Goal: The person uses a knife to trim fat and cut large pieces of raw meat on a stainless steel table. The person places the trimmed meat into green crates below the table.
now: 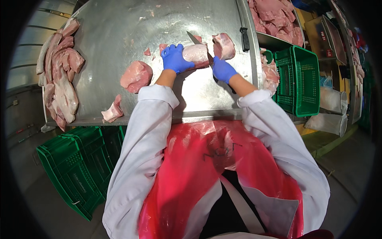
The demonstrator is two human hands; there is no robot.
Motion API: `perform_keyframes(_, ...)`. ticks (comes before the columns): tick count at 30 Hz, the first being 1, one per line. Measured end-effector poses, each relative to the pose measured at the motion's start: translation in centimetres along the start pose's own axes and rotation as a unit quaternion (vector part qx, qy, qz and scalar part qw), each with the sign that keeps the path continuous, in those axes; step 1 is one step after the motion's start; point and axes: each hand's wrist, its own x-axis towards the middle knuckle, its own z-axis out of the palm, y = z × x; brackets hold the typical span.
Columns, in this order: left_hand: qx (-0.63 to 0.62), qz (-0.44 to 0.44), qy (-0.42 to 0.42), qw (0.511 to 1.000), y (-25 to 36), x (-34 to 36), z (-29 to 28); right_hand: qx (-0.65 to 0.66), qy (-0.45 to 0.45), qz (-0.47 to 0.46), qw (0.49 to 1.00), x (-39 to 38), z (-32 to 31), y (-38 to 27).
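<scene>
A long pale-pink piece of meat (195, 54) lies across the metal table in front of me. My left hand (176, 59), in a blue glove, grips its left end, thumb along the near side and fingers over the far side. In my right hand (223, 69), also gloved, is the handle of a knife (210, 59). Its blade slants away to the left through the meat's right end, partly hidden by it; the tip shows beyond. Just right of the blade rests a cut chunk of meat (223, 46). A rounder chunk (136, 76) sits left of my left hand.
Long meat strips (63, 71) pile along the left of the metal table (107, 36). A small scrap (113, 109) lies near the front edge. A black-handled tool (244, 39) rests at the right edge. Beyond are a meat-filled tray (278, 20) and a green crate (298, 79); more green crates (77, 163) stand lower left.
</scene>
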Motion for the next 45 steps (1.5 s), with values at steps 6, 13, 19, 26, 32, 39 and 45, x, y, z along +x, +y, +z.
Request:
perform_keyframes(6,0.002,-0.136,-0.007,0.991,0.0,-2.7,0.1,0.017,0.019,0.031,0.999,-9.4,1.9,0.0)
perform_keyframes(13,-0.138,0.000,0.146,0.980,-3.1,-3.3,3.6,0.027,0.074,0.017,0.997,-8.5,-2.6,-3.5)
perform_keyframes(19,-0.147,-0.011,0.161,0.976,-1.6,-3.2,4.3,-0.015,0.059,-0.001,0.998,-5.4,-3.9,-7.9)
perform_keyframes(26,-0.125,-0.029,0.144,0.981,-0.2,-2.9,4.1,-0.020,0.018,0.053,0.998,5.4,-2.6,-10.3)
perform_keyframes(32,-0.138,-0.080,0.158,0.974,-0.7,-1.9,5.3,0.035,0.011,0.083,0.996,-3.6,2.8,-7.2)
perform_keyframes(39,-0.132,0.112,0.023,0.985,-5.7,0.7,1.6,0.023,0.041,0.089,0.995,-10.3,3.1,-4.6)
perform_keyframes(45,-0.057,0.124,0.053,0.989,-4.1,-1.0,1.6,-0.042,0.114,0.009,0.993,-9.9,-1.1,-5.9)
